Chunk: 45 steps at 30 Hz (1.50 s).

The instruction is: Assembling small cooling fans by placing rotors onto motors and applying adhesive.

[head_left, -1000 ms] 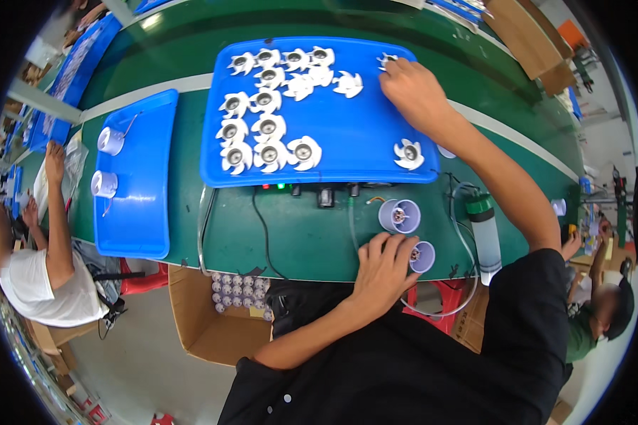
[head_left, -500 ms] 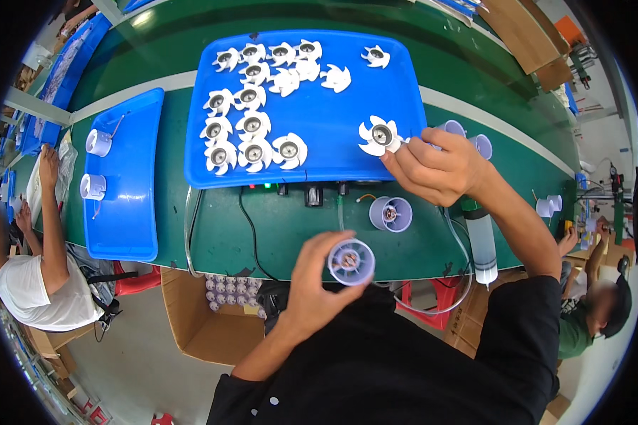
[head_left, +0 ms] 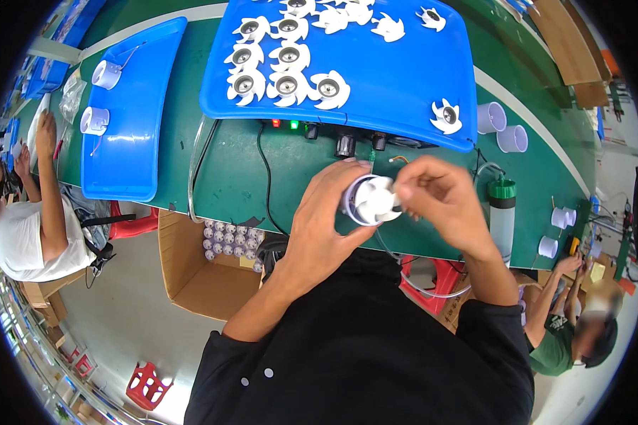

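My left hand [head_left: 326, 219] is wrapped round a lilac cylindrical housing [head_left: 348, 201], its round mouth turned up. A white fan wheel [head_left: 376, 199] sits at that mouth, covering most of it, and I cannot tell how deep it is in. My right hand [head_left: 432, 198], slightly blurred, pinches the fan wheel's right edge. Beyond the hands, a blue tray [head_left: 397, 78] holds more white fan wheels. Several stand in rows at its left, and a single fan wheel [head_left: 444, 115] lies near its right front corner.
Two lilac housings [head_left: 512, 139] stand right of the tray, near a green-capped clear bottle [head_left: 502, 219]. A narrower blue tray [head_left: 124, 156] at left carries two white housings [head_left: 95, 121]. Cables run along the green bench [head_left: 241, 191]. An open carton [head_left: 209, 283] sits below; co-workers flank me.
My right hand has moved from the tray's right front corner to the housing in my left hand, where a fan wheel now covers the mouth. The whole view has shifted.
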Each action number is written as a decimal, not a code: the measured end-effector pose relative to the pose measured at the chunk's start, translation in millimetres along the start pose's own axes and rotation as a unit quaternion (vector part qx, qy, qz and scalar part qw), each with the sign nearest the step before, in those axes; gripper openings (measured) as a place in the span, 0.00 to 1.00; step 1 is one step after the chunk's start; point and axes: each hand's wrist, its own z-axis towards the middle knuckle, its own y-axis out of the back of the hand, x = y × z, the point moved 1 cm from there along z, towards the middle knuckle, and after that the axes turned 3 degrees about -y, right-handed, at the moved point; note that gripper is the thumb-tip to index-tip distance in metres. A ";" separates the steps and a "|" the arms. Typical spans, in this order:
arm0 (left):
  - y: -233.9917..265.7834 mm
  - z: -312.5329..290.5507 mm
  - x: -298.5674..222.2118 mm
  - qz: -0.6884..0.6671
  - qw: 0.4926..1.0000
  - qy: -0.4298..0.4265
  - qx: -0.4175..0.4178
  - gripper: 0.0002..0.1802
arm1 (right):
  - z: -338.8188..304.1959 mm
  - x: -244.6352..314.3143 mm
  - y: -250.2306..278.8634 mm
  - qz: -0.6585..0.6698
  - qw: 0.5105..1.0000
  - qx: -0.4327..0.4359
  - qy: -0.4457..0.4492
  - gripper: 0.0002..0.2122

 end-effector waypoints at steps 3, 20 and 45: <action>-3.7 -4.1 -0.1 0.026 0.999 0.001 0.019 0.33 | -0.8 -12.2 -10.4 -0.046 0.999 -0.018 0.004 0.06; 8.0 -5.8 8.5 0.054 0.998 -0.007 0.014 0.36 | -21.9 26.3 -25.2 -0.394 0.886 -0.001 0.246 0.04; 2.3 -5.4 -2.5 0.038 0.998 -0.043 0.038 0.37 | -16.7 8.2 -26.5 -0.445 0.860 -0.031 0.247 0.12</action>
